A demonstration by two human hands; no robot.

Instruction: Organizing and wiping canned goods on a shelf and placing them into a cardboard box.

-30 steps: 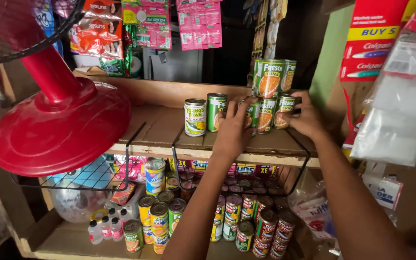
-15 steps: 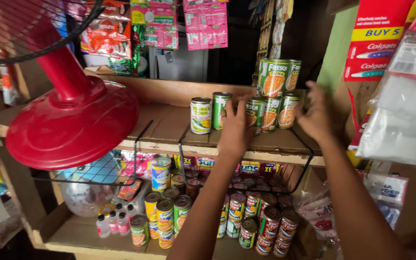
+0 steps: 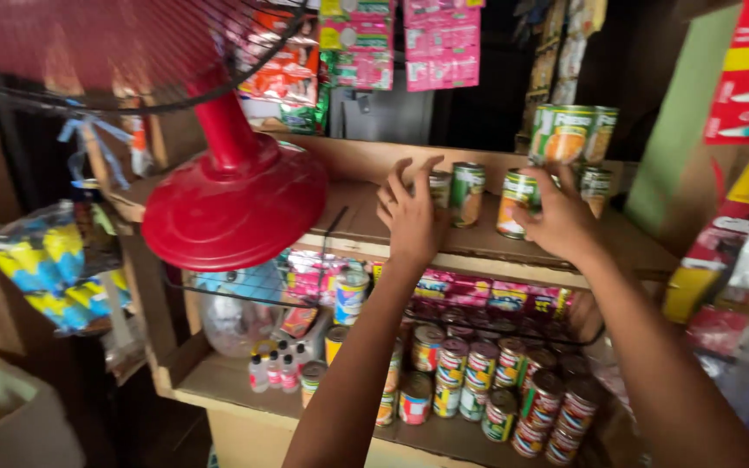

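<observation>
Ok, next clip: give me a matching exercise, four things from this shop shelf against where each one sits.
Things:
1. left hand
2. right hand
3. red fan base
4. small bottles

Places:
A. left end of the upper shelf
B. lower shelf, front left
C. fingers spread in front of the green-labelled can
D. on the can with the orange picture

Pairs: 1-C, 2-D, 3-A, 4-B

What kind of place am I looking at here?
Most likely a small neighbourhood shop. Rows of tins crowd the lower shelf, sachet strips hang overhead, and both hands, left hand and right hand, are at green cans on the wooden shelf.
</observation>
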